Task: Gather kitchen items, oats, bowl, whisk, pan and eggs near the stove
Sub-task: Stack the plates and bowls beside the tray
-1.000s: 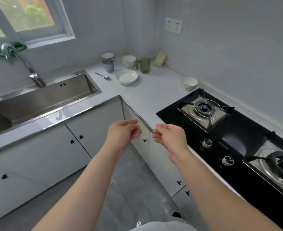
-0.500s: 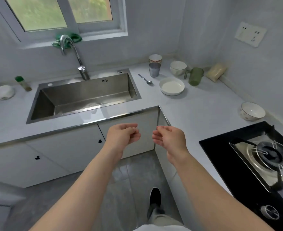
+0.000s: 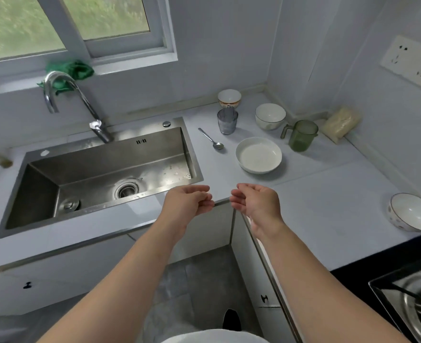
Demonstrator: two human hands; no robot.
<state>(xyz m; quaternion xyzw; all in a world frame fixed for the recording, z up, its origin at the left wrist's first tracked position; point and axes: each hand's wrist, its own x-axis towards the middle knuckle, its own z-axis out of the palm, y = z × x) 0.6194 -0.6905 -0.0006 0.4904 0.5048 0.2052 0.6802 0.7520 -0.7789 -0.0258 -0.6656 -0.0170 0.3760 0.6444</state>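
1. Left hand [image 3: 188,200] and right hand [image 3: 255,201] hover empty, fingers loosely curled, at the pale countertop [image 3: 328,194] edge
2. Wide white ceramic bowl [image 3: 259,154] sits beyond, between steel spoon [image 3: 211,139] and green plastic jug [image 3: 301,136]
3. Black gas stove [image 3: 377,268] is cut off lower right

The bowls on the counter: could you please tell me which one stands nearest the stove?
The bowl at the far right, beside the black stove; the other three sit farther back.
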